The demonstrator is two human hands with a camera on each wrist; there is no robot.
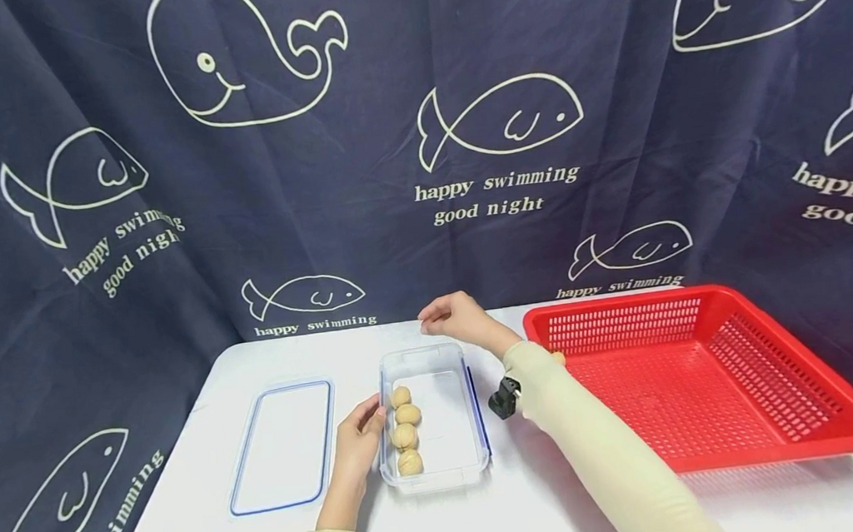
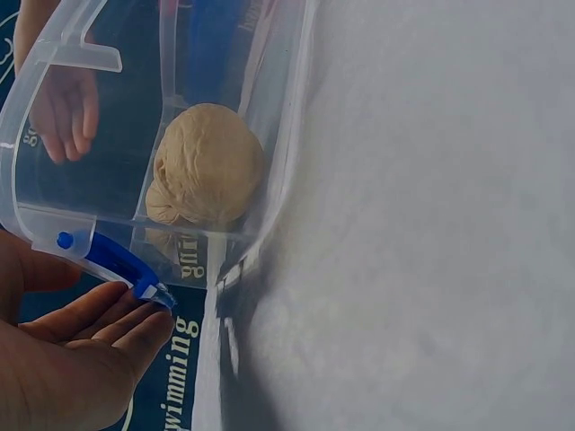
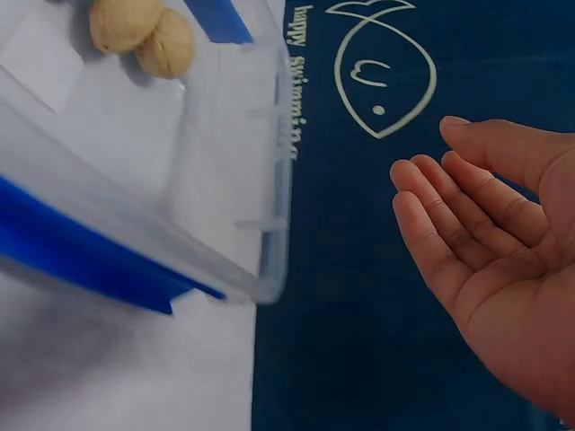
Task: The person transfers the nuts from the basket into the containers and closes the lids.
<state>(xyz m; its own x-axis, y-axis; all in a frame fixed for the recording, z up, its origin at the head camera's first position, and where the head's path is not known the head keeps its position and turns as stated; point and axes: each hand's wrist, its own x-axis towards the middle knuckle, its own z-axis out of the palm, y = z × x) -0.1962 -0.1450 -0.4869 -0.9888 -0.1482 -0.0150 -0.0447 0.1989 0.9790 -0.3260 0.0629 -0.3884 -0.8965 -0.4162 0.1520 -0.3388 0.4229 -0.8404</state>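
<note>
A clear plastic container (image 1: 450, 473) with blue side latches stands on the table. Several walnuts (image 1: 409, 463) form a row along its left wall. My left hand (image 1: 358, 442) is at that wall, its extended fingers touching the blue latch (image 2: 121, 262) from outside in the left wrist view. Past the container's far end, my right hand (image 1: 461, 317) hovers with nothing in it. Its fingers are loosely bent and the thumb stands apart from them in the right wrist view.
To the right sits a large red plastic basket (image 1: 681, 438); a walnut (image 1: 558, 358) shows at its left side, partly behind the right sleeve. A clear lid with a blue seal (image 1: 242, 481) lies left of the container on the white table (image 1: 189, 502). A dark printed curtain (image 1: 395, 243) hangs behind.
</note>
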